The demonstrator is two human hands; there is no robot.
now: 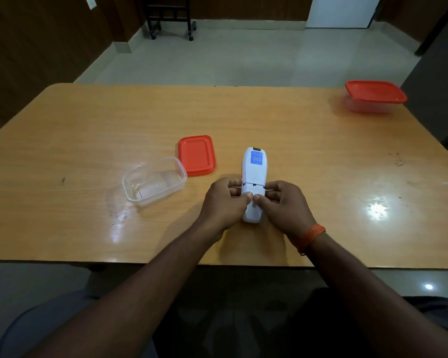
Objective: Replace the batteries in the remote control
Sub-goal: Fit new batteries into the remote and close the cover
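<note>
— Position of remote control [254, 174]?
— Face down on tabletop [308, 156], blue label up, near end clasped between left hand [224, 204] and right hand [286, 206].
— Fingers?
— Curled narrow along both side edges; thumbs touching atop battery cover.
— Surroundings?
— Open clear container [154, 180] and loose red lid [197, 155] just left; lidded container [375, 97] far right.

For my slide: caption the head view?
Both hands grip a face-down white remote on the table.
</note>
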